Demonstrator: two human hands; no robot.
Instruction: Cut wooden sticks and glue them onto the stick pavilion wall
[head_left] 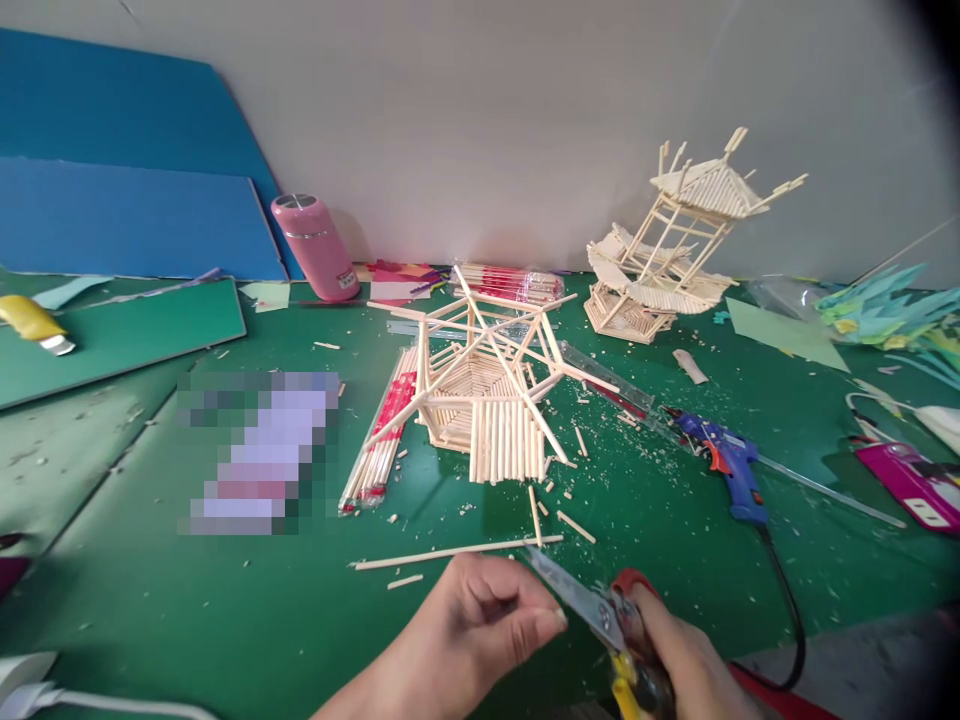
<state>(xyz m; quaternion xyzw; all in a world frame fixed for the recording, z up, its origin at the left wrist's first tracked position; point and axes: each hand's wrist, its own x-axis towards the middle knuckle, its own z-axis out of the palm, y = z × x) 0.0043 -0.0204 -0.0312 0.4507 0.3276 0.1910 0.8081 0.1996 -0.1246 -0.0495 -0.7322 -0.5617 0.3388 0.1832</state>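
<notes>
My right hand (pixel 675 640) grips a pair of scissors (pixel 581 595), their blades pointing up and left. Close beside the blades, my left hand (pixel 499 620) is closed in a pinch; whatever its fingertips hold, if anything, is hidden. Just beyond both hands lies a long thin wooden stick (pixel 450 552), with short cut pieces (pixel 576 527) around it. Farther off stands a pavilion frame (pixel 487 370) of wooden sticks, one panel of side-by-side sticks (pixel 508 440) sloping down its front.
A taller stick pavilion (pixel 667 240) leans at the back right. A blue glue gun (pixel 727 460) with its cord lies at right. Packed sticks (pixel 386 430) are left of the frame, near a blurred patch (pixel 274 450). A pink flask (pixel 319 250) stands by the wall.
</notes>
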